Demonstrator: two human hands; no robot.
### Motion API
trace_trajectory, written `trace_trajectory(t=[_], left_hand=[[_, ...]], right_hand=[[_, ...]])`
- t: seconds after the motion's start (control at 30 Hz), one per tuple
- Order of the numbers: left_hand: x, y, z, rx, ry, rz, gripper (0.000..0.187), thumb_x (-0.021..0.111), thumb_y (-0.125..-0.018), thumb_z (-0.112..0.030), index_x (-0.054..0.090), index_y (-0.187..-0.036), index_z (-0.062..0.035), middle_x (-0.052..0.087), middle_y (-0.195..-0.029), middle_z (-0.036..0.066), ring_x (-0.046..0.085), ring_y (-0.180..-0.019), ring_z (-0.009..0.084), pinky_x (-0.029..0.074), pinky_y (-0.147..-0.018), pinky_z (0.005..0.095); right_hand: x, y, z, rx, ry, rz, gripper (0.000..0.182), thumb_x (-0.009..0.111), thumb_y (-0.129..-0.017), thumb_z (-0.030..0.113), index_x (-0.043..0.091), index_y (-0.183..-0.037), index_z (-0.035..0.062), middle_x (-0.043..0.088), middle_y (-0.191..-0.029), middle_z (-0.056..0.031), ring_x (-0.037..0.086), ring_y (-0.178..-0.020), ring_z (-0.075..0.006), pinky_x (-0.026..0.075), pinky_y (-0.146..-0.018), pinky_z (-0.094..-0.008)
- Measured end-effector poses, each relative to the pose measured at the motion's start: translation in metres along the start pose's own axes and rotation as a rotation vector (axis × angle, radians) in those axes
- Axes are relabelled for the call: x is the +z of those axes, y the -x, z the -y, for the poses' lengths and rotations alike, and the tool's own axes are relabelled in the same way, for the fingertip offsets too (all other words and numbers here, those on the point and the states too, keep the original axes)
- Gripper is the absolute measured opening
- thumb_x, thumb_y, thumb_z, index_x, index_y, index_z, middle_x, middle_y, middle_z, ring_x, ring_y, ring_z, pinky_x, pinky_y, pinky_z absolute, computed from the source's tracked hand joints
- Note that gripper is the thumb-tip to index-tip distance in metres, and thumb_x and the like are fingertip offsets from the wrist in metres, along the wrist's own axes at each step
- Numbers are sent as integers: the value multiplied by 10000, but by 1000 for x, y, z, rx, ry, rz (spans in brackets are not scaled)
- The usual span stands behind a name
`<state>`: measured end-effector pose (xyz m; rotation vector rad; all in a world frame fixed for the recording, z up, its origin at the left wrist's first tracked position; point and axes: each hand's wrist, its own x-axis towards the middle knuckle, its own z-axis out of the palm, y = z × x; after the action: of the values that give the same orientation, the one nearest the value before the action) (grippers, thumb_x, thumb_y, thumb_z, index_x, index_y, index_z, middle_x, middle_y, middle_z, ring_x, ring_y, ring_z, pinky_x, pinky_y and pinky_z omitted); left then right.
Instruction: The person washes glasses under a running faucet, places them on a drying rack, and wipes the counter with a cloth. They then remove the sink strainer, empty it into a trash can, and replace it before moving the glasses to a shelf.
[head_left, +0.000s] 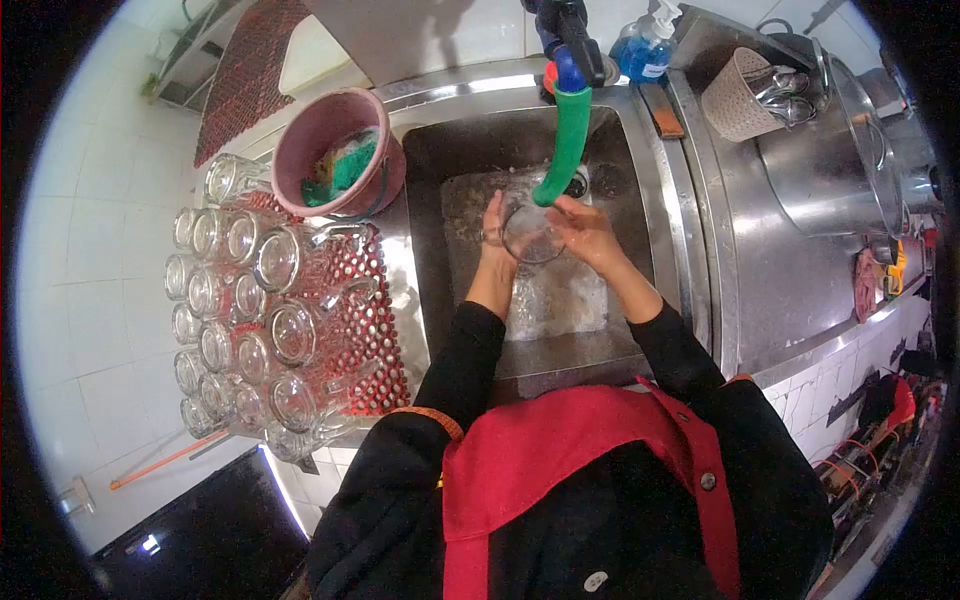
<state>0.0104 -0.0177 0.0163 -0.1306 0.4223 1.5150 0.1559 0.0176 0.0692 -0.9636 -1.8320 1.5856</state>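
Over the metal sink (430,270), a clear glass vessel (537,236) is held between my two hands, its round rim facing up toward me. My left hand (494,240) is against its left side, and my right hand (588,236) is against its right side with the fingers near the rim. Just above the glass ends a green hose (566,145) that hangs from the tap (566,45). Whether water is running from the hose is too unclear to tell. Part of the glass is hidden by my right fingers.
Several glass mugs (292,333) lie on a red mat (385,345) at the left. Behind them stands a pink bucket (288,160) with a green scrubber (352,165). Blue soap bottles (650,50), a brush (661,110), a spoon basket (738,100) and a big metal pot (825,170) are at the right.
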Motion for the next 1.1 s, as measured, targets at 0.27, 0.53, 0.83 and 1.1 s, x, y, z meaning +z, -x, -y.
trace_trajectory(t=[0.27,0.53,0.83,1.1], left_hand=[[-10,9,-8,209,-160,-348,375,664,-699,-189,504,-1010,-53,551,-961,109,549,-824,277,441,-767,428],[52,67,-11,952,-1530,-418,495,762,-540,-213,475,-908,-47,532,-862,77,522,-773,203,427,-702,301],[60,75,-10,1160,-1567,-338,480,766,-515,-191,494,-884,-49,506,-909,107,497,-876,262,409,-740,347],[-1,27,0,160,-423,-403,426,617,-687,-415,494,-988,-140,544,-883,74,528,-766,217,430,-551,354]], right_hand=[[-4,15,-14,603,-569,29,371,500,-853,213,429,-1146,-3,557,-860,-128,612,-654,-233,525,-546,-312],[38,46,-61,752,-952,276,212,578,-795,208,530,-951,73,567,-814,-57,584,-753,-208,509,-666,-356],[41,32,-68,675,-946,265,358,580,-803,201,486,-1131,92,591,-948,-41,574,-774,-147,480,-651,-261],[8,13,8,360,57,4,316,555,-809,114,490,-1073,-47,599,-752,-111,613,-562,-177,492,-449,-253]])
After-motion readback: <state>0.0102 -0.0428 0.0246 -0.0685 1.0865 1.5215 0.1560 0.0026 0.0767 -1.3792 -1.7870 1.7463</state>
